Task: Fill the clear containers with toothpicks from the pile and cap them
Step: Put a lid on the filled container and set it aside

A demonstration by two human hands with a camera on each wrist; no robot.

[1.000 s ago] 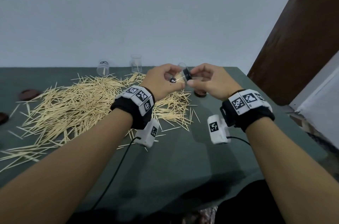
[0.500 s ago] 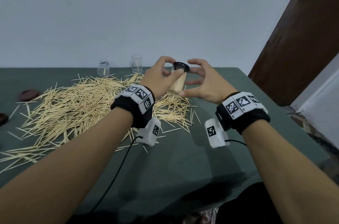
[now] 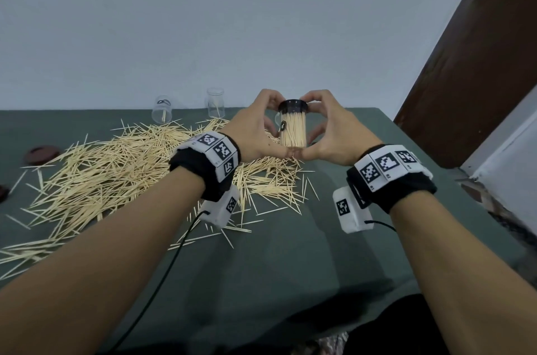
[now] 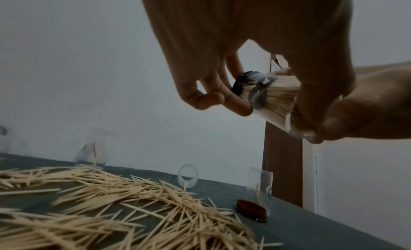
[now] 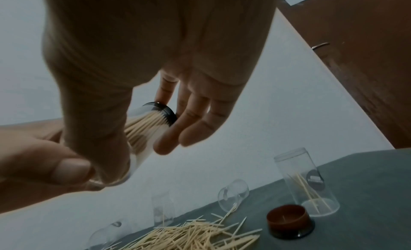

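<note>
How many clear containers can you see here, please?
5. A full container held in left hand and right hand; four on the table: upright container beside a brown cap, lying container, second upright container, second lying container. More may be hidden.

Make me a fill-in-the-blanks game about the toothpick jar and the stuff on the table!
1. Both hands, the left hand and the right hand, hold one jar packed with ____.
2. The cap on that jar is coloured ____.
3. The loose pile lies on a ____ table.
4. The brown cap rests beside an upright, nearly ____ container.

Missing words: toothpicks; black; green; empty
</note>
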